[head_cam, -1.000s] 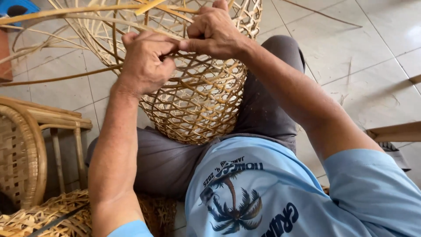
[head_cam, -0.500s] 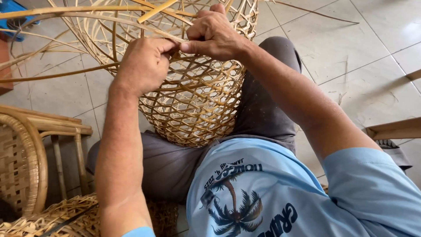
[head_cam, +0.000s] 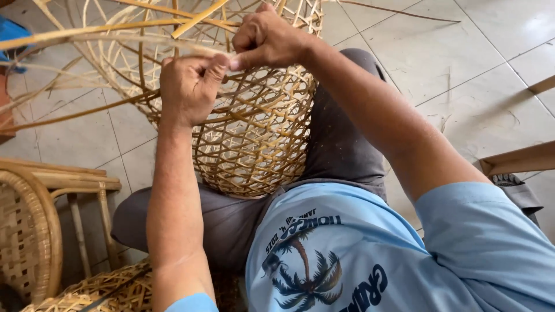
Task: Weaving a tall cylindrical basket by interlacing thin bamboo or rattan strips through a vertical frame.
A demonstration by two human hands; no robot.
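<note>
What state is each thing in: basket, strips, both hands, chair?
woven basket: unfinished, open lattice, lying tilted on the person's lap, rim side up.
loose strips: unwoven, sticking out from the basket's top edge.
left hand: closed, pinching a strip at the basket's top.
right hand: closed, gripping strips, thumb touching the left hand.
rattan chair: standing on the tile floor, untouched.

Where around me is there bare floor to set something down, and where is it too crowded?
Bare tiled floor lies beyond the right knee, up to the wooden piece at the right edge. A smaller patch sits between the loose strips and the rattan chair. Crowded: the lap, where both hands work the woven basket.
</note>
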